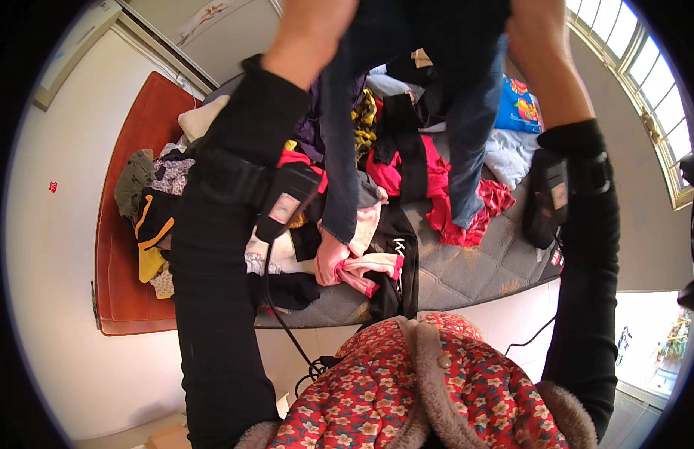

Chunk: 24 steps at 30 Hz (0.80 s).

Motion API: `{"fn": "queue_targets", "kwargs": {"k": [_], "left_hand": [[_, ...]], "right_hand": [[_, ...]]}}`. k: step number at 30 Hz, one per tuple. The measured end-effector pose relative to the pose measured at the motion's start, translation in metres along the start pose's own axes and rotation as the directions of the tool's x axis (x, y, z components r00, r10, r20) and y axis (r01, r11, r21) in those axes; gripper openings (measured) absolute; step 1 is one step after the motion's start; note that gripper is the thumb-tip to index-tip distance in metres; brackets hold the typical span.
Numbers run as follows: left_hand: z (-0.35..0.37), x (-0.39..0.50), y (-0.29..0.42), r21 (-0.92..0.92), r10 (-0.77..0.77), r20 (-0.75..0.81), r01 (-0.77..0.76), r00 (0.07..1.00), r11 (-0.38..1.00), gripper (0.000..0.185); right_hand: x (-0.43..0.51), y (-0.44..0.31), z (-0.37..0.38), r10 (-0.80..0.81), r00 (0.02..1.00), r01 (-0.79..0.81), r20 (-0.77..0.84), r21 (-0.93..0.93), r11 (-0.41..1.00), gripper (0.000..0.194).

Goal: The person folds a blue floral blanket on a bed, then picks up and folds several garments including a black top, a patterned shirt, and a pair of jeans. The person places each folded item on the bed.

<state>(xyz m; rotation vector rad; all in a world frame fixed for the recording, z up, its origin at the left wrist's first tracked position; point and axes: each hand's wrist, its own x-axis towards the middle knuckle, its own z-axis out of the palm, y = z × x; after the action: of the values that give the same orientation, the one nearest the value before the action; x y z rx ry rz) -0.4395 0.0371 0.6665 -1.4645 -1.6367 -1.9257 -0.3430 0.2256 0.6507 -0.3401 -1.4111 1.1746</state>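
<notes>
Both my hands are out of view beyond the top edge; only my bare lower arms and black sleeves show. Between the arms hangs a pair of dark blue jeans (pixel 473 140), its two legs spread apart above a bed. Beneath the jeans, on a grey quilted mattress (pixel 465 275), lie a pink garment with darker pink cuffs (pixel 352 241), black trousers with white lettering (pixel 394 269), a red garment (pixel 456 224) and a black-and-yellow patterned cloth (pixel 365 126). The waist of the jeans is cut off by the frame, so the grip on it is hidden.
A reddish-brown padded headboard (pixel 125 280) stands at the left, with more clothes (pixel 156 207) piled before it. A light blue garment (pixel 509 154) and a bright blue printed item (pixel 515 106) lie at the right, below a barred window (pixel 641 67). A black cable (pixel 279 314) hangs near my left arm.
</notes>
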Motion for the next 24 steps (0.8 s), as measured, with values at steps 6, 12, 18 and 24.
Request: {"fn": "queue_targets", "kwargs": {"k": [6, 12, 18, 24], "left_hand": [[0.026, 0.014, 0.019, -0.12, 0.386, 0.183, -0.369, 0.904, 0.922, 0.054], [0.035, 0.033, 0.03, 0.072, 0.537, 0.333, -0.589, 0.775, 0.805, 0.064], [0.006, -0.011, -0.027, 0.094, 0.344, 0.29, -0.384, 0.893, 0.919, 0.092], [-0.007, -0.124, -0.107, 0.006, -0.362, 0.236, 0.371, 0.902, 0.928, 0.131]], "right_hand": [[-0.049, -0.086, 0.045, -0.112, 0.951, -0.013, 0.289, 0.399, 0.917, 0.051], [-0.033, -0.114, 0.042, -0.075, 0.934, -0.094, 0.348, 0.445, 0.891, 0.044], [0.037, -0.104, 0.016, -0.086, 0.802, -0.338, 0.591, 0.567, 0.751, 0.045], [-0.023, -0.072, -0.022, 0.068, 0.897, -0.24, 0.437, 0.352, 0.905, 0.044]]}}
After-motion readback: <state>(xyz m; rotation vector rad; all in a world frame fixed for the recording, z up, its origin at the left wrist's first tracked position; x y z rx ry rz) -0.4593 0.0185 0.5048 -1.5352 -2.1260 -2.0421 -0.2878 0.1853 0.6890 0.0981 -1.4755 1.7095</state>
